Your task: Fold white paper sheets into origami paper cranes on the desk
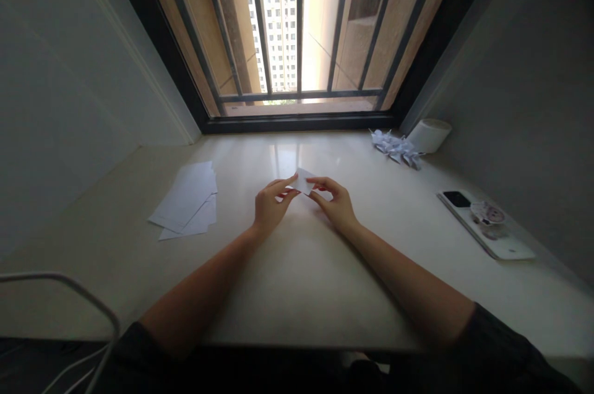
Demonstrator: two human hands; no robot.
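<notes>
Between my two hands is a small folded piece of white paper (302,180), held just above the middle of the pale sill. My left hand (273,201) pinches its left side between thumb and fingers. On the opposite side, my right hand (335,201) grips the paper the same way, thumb below and fingers above. The folds on the underside are partly hidden by the fingers. To the left lies a loose stack of white paper sheets (188,199). A heap of small folded white paper pieces (394,148) sits at the back right.
A white roll (430,135) lies against the right wall behind the folded pieces. A white phone (485,225) rests at the right. At the lower left, a white cable (88,296) crosses the front edge of the sill (297,320). A barred window (299,119) stands at the back.
</notes>
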